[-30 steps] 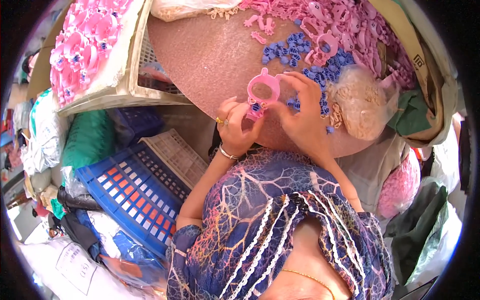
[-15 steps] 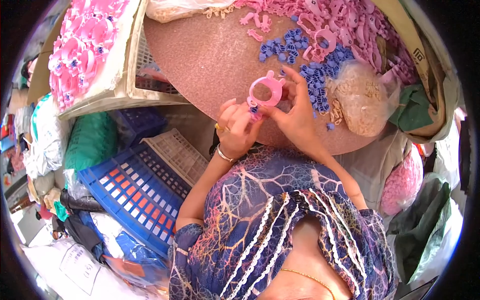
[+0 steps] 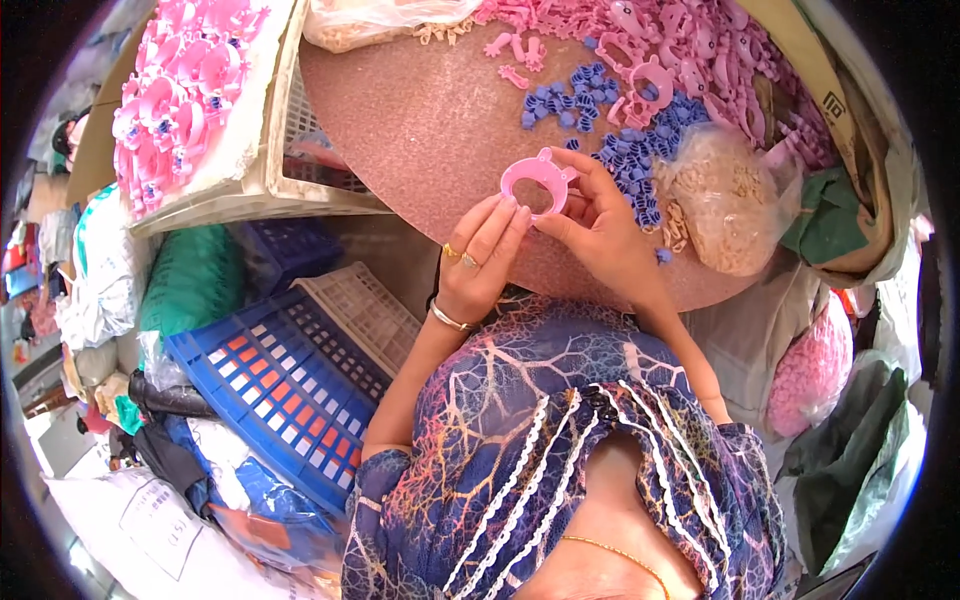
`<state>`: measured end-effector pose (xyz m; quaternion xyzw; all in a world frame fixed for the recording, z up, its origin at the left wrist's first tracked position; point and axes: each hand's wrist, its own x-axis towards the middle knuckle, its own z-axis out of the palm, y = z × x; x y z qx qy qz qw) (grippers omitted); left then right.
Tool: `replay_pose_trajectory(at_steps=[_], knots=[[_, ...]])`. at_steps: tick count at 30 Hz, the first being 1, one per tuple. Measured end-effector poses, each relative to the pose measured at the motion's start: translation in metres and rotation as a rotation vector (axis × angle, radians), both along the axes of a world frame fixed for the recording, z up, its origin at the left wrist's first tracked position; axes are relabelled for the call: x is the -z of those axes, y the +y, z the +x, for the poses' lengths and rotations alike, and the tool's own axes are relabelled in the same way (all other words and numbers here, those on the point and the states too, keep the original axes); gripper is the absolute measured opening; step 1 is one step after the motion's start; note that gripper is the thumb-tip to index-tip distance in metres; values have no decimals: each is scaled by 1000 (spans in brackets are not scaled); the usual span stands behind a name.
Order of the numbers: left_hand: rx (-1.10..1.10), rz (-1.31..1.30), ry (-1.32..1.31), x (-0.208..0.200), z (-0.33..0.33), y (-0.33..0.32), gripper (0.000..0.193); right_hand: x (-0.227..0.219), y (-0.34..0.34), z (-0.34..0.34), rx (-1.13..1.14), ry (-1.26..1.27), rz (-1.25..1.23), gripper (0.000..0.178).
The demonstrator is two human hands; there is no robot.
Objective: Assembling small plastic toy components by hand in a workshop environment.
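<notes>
Between my two hands, above the near part of the round table, is a pink plastic ring-shaped piece (image 3: 545, 161) with small ear-like bumps. My left hand (image 3: 480, 255) pinches its lower edge with fingers pressed together. My right hand (image 3: 598, 225) grips its right side between thumb and fingers. The fingers hide the ring's lower part. Just beyond and right of my hands lie many small blue plastic pieces (image 3: 632, 160). Beside them a clear bag (image 3: 725, 205) holds beige pieces, some spilled near its edge.
Pink plastic parts (image 3: 700, 60) are heaped at the table's far right. At the far left, a cream crate (image 3: 262, 165) carries finished-looking pink and blue pieces (image 3: 180, 100). A blue basket (image 3: 270, 400) stands below on my left. A cardboard edge (image 3: 850, 110) borders the table's right side.
The pink ring has turned in my hands, and its ears now point further right. My left fingers have straightened over its lower edge, covering the small blue bit seen there before.
</notes>
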<state>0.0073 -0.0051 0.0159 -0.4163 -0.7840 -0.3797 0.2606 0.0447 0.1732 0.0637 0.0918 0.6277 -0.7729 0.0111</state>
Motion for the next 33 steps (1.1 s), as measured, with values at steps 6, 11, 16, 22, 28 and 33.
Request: replay_pose_trajectory(at_steps=[6, 11, 16, 22, 28, 33], knots=[[-229, 260, -692, -21, 14, -14, 24, -6, 2, 0, -89, 107, 341, 64], [110, 1196, -1718, 0, 39, -56, 21, 8, -2, -5, -36, 384, 686, 56], [-16, 1298, -1935, 5, 51, -59, 20, 15, -22, -16, -80, 578, 892, 50], [-76, 1346, -1992, 3, 56, -53, 24, 35, -53, -24, -150, 640, 825, 39], [-270, 1249, -1941, 0, 43, -44, 28, 56, -56, -34, -147, 628, 856, 37], [-625, 313, -1386, 9, 38, -32, 41, 61, -41, -46, -92, 603, 806, 38]])
